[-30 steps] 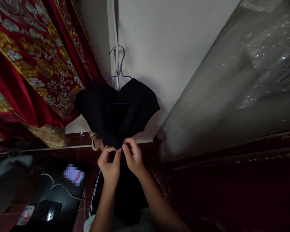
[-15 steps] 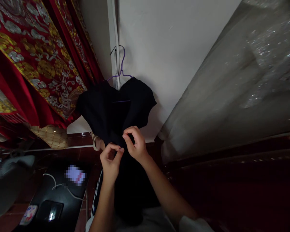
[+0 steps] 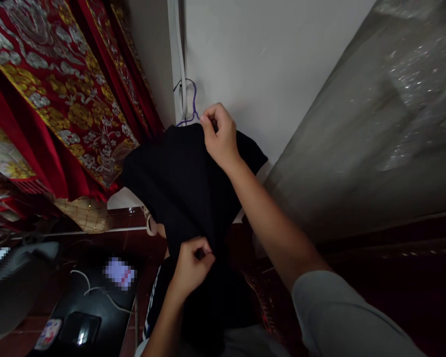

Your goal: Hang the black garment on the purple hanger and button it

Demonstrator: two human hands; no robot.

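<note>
A black short-sleeved garment hangs on a purple wire hanger hooked on the white wall. My right hand is raised to the garment's neckline just below the hook, fingers pinched on the black fabric. My left hand is lower, at the garment's waist, closed in a fist on a fold of the same cloth. The hanger's shoulders are hidden under the fabric.
Red curtains with gold and silver embroidery hang at the left. A grey glittery cloth drapes at the right. Below left stands a dark table with a white cable, a mouse and a phone. A sandal lies on the red floor.
My right hand has gone up from the waist of the garment to its neckline near the hanger hook. My left hand has dropped slightly and closed on the fabric.
</note>
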